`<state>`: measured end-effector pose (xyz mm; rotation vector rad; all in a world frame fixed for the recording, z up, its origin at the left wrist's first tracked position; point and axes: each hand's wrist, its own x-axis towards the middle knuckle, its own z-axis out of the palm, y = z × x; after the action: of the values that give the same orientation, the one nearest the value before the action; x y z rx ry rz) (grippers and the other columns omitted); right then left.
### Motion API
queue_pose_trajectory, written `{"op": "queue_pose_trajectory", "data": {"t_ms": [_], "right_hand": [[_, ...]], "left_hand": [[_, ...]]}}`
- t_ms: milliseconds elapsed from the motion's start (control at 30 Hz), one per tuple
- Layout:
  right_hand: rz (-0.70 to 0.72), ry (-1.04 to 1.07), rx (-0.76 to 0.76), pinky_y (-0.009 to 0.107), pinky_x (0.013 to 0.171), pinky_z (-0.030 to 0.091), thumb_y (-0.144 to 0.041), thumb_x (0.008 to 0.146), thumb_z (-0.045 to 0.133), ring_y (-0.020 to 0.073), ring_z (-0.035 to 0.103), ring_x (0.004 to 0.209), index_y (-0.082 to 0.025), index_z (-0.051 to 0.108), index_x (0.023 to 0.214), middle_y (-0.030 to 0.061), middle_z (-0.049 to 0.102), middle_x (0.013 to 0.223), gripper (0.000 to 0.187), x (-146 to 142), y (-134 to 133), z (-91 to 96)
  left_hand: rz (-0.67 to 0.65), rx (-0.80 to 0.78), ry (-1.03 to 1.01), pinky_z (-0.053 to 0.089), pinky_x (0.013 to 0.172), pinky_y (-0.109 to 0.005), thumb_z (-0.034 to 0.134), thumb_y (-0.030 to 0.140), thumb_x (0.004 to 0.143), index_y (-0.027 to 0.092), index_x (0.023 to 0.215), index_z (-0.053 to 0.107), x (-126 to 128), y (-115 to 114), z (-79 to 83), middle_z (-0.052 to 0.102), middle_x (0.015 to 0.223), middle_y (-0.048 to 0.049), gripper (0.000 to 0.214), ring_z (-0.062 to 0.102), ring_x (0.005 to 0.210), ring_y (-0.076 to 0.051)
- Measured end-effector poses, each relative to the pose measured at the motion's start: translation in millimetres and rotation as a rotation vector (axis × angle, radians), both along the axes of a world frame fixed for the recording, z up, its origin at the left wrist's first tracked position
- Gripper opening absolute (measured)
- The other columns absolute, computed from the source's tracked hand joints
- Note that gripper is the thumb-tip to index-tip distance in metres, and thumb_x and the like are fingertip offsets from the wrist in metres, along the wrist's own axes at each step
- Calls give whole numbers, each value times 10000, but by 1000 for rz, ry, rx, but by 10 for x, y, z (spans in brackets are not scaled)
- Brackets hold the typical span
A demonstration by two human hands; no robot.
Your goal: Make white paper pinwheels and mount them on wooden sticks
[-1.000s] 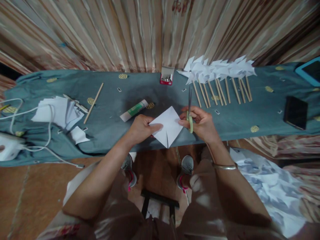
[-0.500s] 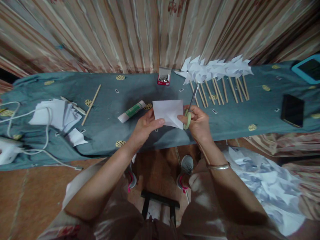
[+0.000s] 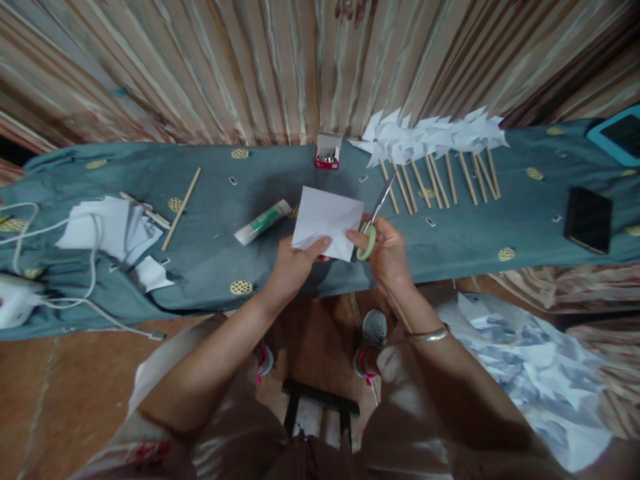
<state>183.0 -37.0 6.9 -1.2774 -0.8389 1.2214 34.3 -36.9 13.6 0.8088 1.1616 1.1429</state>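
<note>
My left hand [image 3: 299, 261] pinches the lower left of a white paper square [image 3: 329, 217], thumb on top and fingers underneath. In my right hand [image 3: 387, 253] are scissors [image 3: 367, 241] with pale green handles, their blades pointing up and away from me. The right thumb also lies by the paper's right edge. To the left of the paper lies a green and white glue stick [image 3: 263, 221]. Beyond it stands a small open red box [image 3: 327, 159] of metal pins. White paper pinwheels [image 3: 435, 137] on wooden sticks lie in a row at the back right.
A stack of white paper [image 3: 103, 227] lies at the left, near white cables [image 3: 95, 280] and a wooden stick [image 3: 181, 209]. A dark phone [image 3: 589, 220] and a blue-framed device [image 3: 617, 137] are at the right. A bag of white paper pieces [image 3: 535, 373] sits below the table.
The paper has turned clockwise and tilted to show more of its face. My right hand and the scissors have shifted slightly left and toward me.
</note>
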Motion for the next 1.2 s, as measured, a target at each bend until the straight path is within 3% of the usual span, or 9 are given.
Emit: {"op": "queue_pose_trajectory", "data": {"t_ms": [167,300,433,600,733,867,1200], "right_hand": [[65,-22,13,302,628,550,-524,590,854,206,693,826,-228,610,894,-2,736,828,490,-16,-18,7],[148,-69,35,308,651,549,-588,631,818,176,665,731,-225,624,802,-6,716,741,445,-29,-78,46],[293,-35,8,302,644,532,-657,718,727,153,641,637,-213,651,850,14,702,706,470,-40,-211,93],[530,11,-82,310,705,547,-679,670,761,155,656,691,-184,663,948,39,715,782,576,-71,-367,123],[696,-75,-127,277,653,504,-626,677,787,137,621,670,-177,671,941,25,687,765,534,-76,-415,129],[730,-163,-117,260,595,455,-611,705,769,124,576,626,-174,673,912,10,655,717,493,-75,-405,138],[701,-130,-127,242,556,428,-669,654,767,107,529,594,-163,674,868,-12,595,640,557,-101,-399,126]], "left_hand": [[-14,62,71,483,530,-233,810,339,625,137,744,702,-41,31,19,710,723,-28,258,595,601,-129],[-5,100,103,447,499,-235,797,331,633,144,689,672,-89,85,14,674,650,-12,232,560,551,-121],[81,123,111,447,491,-233,801,302,621,146,650,663,-192,185,62,688,640,-22,210,570,544,-122],[159,128,84,503,514,-242,785,272,658,203,708,725,-336,293,196,762,793,-30,104,662,645,-152],[181,103,110,516,514,-249,787,299,670,218,724,727,-370,308,222,771,823,-25,114,682,674,-166],[144,102,107,517,520,-266,796,326,667,213,728,719,-340,273,173,762,785,-28,150,683,664,-178],[132,130,113,532,522,-297,785,362,641,231,687,703,-292,252,111,749,735,-26,161,674,620,-188]]}}
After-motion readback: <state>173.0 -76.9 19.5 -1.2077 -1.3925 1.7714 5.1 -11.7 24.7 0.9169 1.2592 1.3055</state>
